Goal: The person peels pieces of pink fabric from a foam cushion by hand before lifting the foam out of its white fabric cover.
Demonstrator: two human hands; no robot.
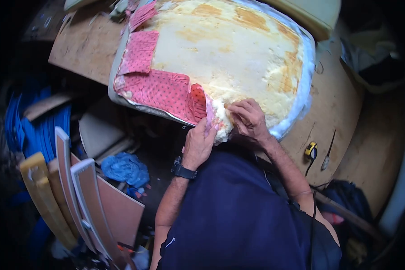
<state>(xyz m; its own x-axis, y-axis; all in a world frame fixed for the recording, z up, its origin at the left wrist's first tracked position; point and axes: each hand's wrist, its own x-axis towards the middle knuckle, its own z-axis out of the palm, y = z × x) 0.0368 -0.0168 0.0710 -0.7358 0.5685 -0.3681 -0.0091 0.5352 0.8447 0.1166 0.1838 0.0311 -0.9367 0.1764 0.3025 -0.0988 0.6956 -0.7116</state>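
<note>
A large cushion with yellowed foam (211, 49) lies on the table, its near edge close to my body. Pink dotted fabric (159, 90) covers its left and near-left border, with a flap folded up beside my hands. My left hand (199, 143), wearing a black wristwatch (183, 169), is closed on the free end of that fabric. Just right of it, my right hand (248, 119) has its fingers bent in a pinch at the torn, crumbly padding (221, 119). What lies between those fingertips is hidden.
On the wooden table (297, 144) at right lie a yellow-black tape measure (311, 150) and a thin pointed tool (327, 157). Curved padded frame pieces (87, 198), a blue plastic bag (126, 168) and blue material (40, 121) crowd the left side. A pale cushion (310, 13) stands behind.
</note>
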